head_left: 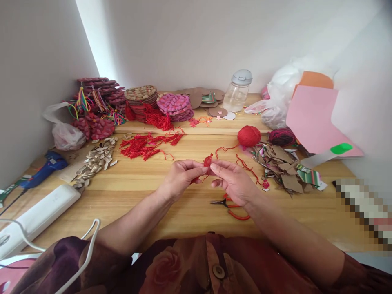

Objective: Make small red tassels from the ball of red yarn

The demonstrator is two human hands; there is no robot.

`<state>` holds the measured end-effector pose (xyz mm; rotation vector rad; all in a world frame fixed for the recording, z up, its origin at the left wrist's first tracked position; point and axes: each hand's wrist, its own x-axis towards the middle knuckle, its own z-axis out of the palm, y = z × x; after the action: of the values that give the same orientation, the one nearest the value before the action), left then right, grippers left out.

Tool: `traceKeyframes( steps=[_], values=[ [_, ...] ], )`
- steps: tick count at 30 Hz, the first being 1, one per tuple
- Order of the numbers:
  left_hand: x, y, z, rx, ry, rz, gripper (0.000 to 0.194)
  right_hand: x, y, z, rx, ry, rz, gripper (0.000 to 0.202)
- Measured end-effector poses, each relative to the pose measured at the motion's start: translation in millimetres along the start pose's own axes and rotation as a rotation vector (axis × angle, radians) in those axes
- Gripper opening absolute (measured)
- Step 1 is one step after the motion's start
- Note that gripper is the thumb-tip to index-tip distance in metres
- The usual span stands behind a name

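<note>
A small bundle of red yarn (208, 159) is pinched between my two hands above the middle of the table. My left hand (185, 175) grips it with thumb and forefinger from the left. From the right, my right hand (230, 178) closes its thumb and forefinger on the same yarn, its other fingers curled below. A strand runs up to a red yarn ball (249, 136) farther back. Scissors with orange handles (239, 215) lie under my right hand, blades pointing left. Behind my left hand rests a pile of red tassels (142, 145).
Pistachio-like pale shells (96, 159), a blue glue gun (45, 168) and a white power strip (43, 218) lie left. Stacked round decorated discs (141, 102) and a lidded bottle (237, 92) stand on the back ledge. Cardboard scraps (281, 163) and pink paper (312, 118) are right.
</note>
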<state>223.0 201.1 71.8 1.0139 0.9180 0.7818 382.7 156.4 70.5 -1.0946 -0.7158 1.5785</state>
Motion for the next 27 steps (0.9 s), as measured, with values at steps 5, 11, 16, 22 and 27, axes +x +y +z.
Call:
traceKeyframes(
  steps=[5,11,16,22,27],
  values=[
    [6.2,-8.8,0.1,-0.013,0.007,-0.041,0.023,9.0,5.3,-6.0,0.110,0.065,0.038,0.020],
    [12.4,-19.2,-9.7,-0.160,0.073,-0.069,0.028,18.1,7.0,-14.8,0.170,0.133,0.052,0.021],
    [15.8,-22.7,-13.5,-0.181,0.070,-0.059,0.029,18.1,13.2,-17.4,-0.039,0.025,0.130,0.027],
    [10.7,-21.9,-11.3,0.041,-0.088,0.057,0.019,17.6,24.3,-11.8,-0.181,0.020,0.096,0.027],
    [7.9,-28.9,-10.5,0.108,-0.125,0.119,0.020,13.4,30.9,-5.8,-0.294,0.025,0.019,0.020]
  ],
)
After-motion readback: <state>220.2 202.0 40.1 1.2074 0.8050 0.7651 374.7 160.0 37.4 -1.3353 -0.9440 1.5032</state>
